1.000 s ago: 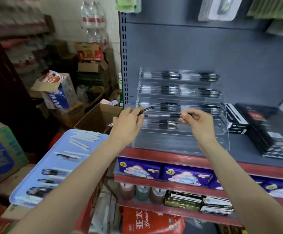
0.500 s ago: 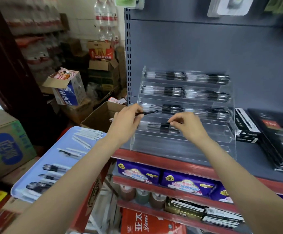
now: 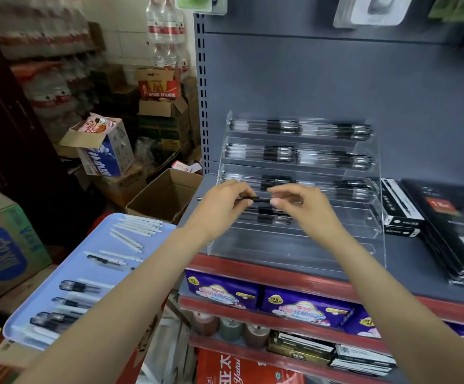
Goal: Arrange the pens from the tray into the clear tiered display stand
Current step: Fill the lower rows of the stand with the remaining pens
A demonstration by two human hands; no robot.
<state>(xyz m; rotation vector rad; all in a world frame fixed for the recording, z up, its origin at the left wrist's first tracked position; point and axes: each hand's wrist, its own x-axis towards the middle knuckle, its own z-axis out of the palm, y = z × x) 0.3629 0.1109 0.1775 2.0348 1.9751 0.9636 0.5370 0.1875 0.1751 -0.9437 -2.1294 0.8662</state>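
Both hands meet at the centre of the frame, in front of the clear tiered display stand; the left hand pinches a black pen between thumb and fingertips, and the right hand closes its fingertips on the same pen's other end, so the two are joined through it, almost touching. The pen lies level, its long axis running left to right across the frame, parallel to the stand's tiers; a thin tip pokes out past the left hand toward the frame's left.

Just behind and a little below the held pen sits the fourth tier, where a few black pens lie at its left part; the three tiers above it look filled across their width; the bottom tier appears bare. By my reading the pen needs only a short drop forward and down, kept level, into that fourth tier; both hands are about equally near, the right one closer to the tier's unfilled stretch toward the frame's right.

More pens, white and black, wait on the blue tray at lower left, nearer the left hand; much of the task seems done, with the lower tiers still to fill.
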